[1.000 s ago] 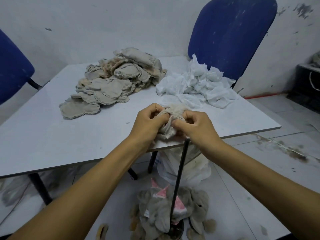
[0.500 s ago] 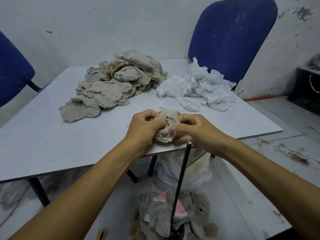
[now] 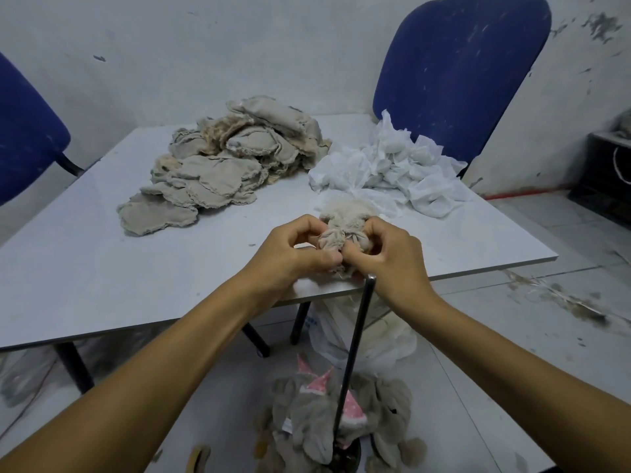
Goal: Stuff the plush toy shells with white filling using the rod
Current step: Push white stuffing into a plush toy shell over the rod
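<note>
A beige plush toy shell is bunched between my two hands just above the front edge of the white table. My left hand pinches its left side and my right hand grips its right side. A dark metal rod stands upright below my hands, its top end just under my right hand, not touching the shell. A pile of flat beige shells lies on the table's far middle. A heap of white filling lies at the far right.
Grey stuffed plush toys with pink ears lie on the floor around the rod's base. A white plastic bag sits under the table. A blue chair stands behind the table and another blue chair is at the left.
Both hands have kept working the shell, and more of its fluffy body now sticks out above my fingers. The view has tilted slightly. The rod has stayed in place.
</note>
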{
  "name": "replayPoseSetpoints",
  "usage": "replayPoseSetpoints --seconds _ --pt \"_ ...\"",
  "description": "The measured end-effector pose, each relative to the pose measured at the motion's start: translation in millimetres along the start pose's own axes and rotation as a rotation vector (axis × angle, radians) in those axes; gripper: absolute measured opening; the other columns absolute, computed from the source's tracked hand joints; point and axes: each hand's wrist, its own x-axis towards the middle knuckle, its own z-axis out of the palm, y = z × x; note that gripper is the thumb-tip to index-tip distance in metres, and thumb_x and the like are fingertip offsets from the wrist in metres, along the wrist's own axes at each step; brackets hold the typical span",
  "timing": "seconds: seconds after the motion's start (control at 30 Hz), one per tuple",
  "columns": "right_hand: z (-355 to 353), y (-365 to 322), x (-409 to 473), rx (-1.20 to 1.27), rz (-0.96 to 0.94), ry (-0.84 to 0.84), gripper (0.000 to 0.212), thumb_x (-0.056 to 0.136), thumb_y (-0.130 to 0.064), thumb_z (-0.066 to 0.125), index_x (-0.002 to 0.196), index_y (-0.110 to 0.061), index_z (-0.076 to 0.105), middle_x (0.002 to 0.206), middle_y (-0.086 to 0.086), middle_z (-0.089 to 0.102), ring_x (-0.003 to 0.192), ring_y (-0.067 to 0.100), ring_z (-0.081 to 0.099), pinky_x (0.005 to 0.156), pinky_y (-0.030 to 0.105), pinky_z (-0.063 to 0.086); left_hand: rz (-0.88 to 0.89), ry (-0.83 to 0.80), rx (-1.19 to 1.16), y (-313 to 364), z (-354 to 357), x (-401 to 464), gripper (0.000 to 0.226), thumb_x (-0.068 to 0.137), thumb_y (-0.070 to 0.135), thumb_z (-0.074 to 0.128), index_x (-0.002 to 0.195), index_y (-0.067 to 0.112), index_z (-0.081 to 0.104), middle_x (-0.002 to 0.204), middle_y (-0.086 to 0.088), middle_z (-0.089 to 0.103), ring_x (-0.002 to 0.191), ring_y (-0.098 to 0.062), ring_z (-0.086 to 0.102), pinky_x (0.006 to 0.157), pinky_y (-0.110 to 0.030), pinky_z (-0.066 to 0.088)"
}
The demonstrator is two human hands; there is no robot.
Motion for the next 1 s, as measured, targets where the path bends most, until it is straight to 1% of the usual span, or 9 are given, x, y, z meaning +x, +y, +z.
replayPoseSetpoints --seconds 0.1,0.2,0.3,0.37,0.53,0.63,0.8,0.9,1.0 --pt "0 -1 3 0.008 0.043 0.007 0.024 0.079 -0.013 0.073 0.067 -0.013 0.052 0.056 -0.004 0.053 0.050 0.006 0.048 0.048 0.016 0.038 0.019 0.017 0.193 -1 1 -1 0.034 0.063 0.009 0.088 0.089 0.017 0.067 0.085 -0.004 0.070 0.072 -0.023 0.067 0.077 -0.039 0.060" --pt "-8 -4 13 0.311 0.256 -0.170 0.016 0.085 -0.009 0.071 0.075 -0.004 0.060 0.060 0.007 0.066 0.051 0.016 0.064 0.049 0.027 0.053 0.047 0.077 0.281 -2 6 2 0.035 0.060 0.016 0.091 0.086 0.018 0.068 0.078 -0.006 0.070 0.067 -0.019 0.064 0.070 -0.040 0.056" --pt "-28 0 16 0.630 0.346 -0.476 0.017 0.088 -0.015 0.074 0.092 -0.002 0.064 0.085 0.016 0.072 0.079 0.028 0.072 0.065 0.028 0.059 0.050 0.181 0.157 -3 10 3 0.036 0.054 0.031 0.084 0.081 0.014 0.066 0.080 -0.020 0.069 0.076 -0.030 0.066 0.075 -0.047 0.056" --pt "-33 5 12 0.616 0.276 -0.617 0.029 0.082 -0.010 0.079 0.105 0.000 0.064 0.099 0.018 0.071 0.093 0.028 0.071 0.078 0.031 0.059 0.022 0.215 0.054 -4 9 4 0.032 0.058 0.029 0.080 0.079 0.010 0.064 0.078 -0.015 0.071 0.080 -0.030 0.069 0.075 -0.042 0.057" --pt "-27 -4 13 -0.042 -0.153 -0.378 0.027 0.079 -0.035 0.082 0.096 -0.022 0.067 0.080 -0.011 0.070 0.077 0.005 0.067 0.072 0.023 0.055 -0.101 0.245 -0.253 4 12 8 0.022 0.067 0.022 0.070 0.077 0.004 0.060 0.082 -0.016 0.070 0.082 -0.029 0.068 0.065 -0.032 0.061" --pt "-28 -11 17 -0.309 -0.375 -0.418 0.035 0.082 -0.054 0.072 0.103 -0.030 0.059 0.089 -0.018 0.064 0.083 0.003 0.062 0.070 0.019 0.050 -0.155 0.270 -0.363 7 9 6 0.020 0.076 0.023 0.067 0.077 0.004 0.060 0.090 -0.021 0.066 0.086 -0.029 0.064 0.067 -0.031 0.062" --pt "-23 -8 14 -0.327 -0.443 -0.302 0.033 0.085 -0.049 0.059 0.095 -0.018 0.062 0.079 -0.009 0.063 0.068 0.008 0.055 0.060 0.020 0.042 -0.103 0.230 -0.352 4 7 3 0.016 0.094 0.000 0.055 0.079 0.003 0.060 0.076 -0.010 0.074 0.072 -0.018 0.074 0.059 -0.023 0.057" --pt "-12 -8 10 -0.257 -0.387 -0.172 0.025 0.085 -0.036 0.057 0.089 -0.011 0.061 0.072 -0.002 0.063 0.062 0.012 0.053 0.058 0.025 0.041 -0.050 0.212 -0.360 3 8 2 0.005 0.086 0.005 0.061 0.086 0.001 0.059 0.081 -0.009 0.074 0.078 -0.017 0.073 0.066 -0.023 0.057" --pt "-1 -7 9 -0.193 -0.268 -0.079 0.016 0.089 -0.027 0.058 0.076 -0.018 0.053 0.065 0.000 0.058 0.061 0.020 0.052 0.059 0.029 0.037 -0.004 0.153 -0.320 1 8 -1 0.018 0.073 0.011 0.071 0.085 0.003 0.060 0.087 -0.013 0.071 0.085 -0.021 0.071 0.073 -0.026 0.058"
